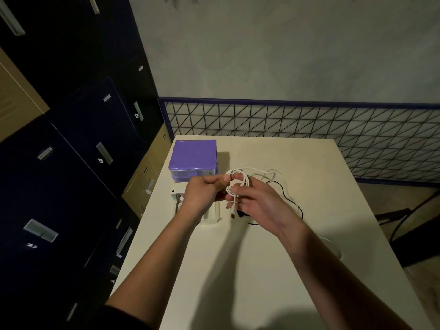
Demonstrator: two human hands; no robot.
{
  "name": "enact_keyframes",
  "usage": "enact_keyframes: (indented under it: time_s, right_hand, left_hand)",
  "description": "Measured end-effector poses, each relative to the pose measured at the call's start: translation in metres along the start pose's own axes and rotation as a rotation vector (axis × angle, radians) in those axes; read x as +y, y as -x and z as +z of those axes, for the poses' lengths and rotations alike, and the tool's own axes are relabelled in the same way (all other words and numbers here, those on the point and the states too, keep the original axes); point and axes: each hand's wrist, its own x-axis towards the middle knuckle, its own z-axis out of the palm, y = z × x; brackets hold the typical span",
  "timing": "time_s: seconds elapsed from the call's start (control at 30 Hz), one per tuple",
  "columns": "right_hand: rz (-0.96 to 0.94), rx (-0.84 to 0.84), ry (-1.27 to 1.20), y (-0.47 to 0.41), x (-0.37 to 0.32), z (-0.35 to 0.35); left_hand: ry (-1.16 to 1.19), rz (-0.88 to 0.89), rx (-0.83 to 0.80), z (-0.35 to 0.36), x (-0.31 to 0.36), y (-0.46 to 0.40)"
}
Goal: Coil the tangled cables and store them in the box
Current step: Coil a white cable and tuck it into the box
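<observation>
Fingers [222, 179] of both hands pinch the white cable [238, 179] mid-frame; its loose plug end could spring the coil undone.

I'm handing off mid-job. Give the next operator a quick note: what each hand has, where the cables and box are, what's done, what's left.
Left hand: pinches the top of the white cable loop.
Right hand: holds the same loop's lower side; a connector end hangs below the fingers.
White cable: partly coiled, held above the table; a thin tail trails to the right.
Black cable: loose on the table behind the right hand, not coiled.
Purple box: at the far left of the table, lid closed.
Done: the first loops of white cable.
Left: finish that coil, coil the black cable, open the box, store both.
</observation>
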Motion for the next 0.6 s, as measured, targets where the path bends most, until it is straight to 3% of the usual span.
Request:
enact_keyframes:
  time_s: [0.13,0.33,0.6]
  right_hand:
    - [-0.057,0.043,0.156,0.001,0.002,0.001]
    - [0.097,0.114,0.477,-0.004,0.023,-0.013]
    - [0.153,0.315,0.832,-0.015,0.042,-0.036]
  left_hand:
    - [0.017,0.020,0.063,0.000,-0.002,-0.002]
    - [0.148,0.006,0.169,-0.009,0.005,-0.011]
    - [0.280,0.004,0.217,-0.014,0.018,-0.010]
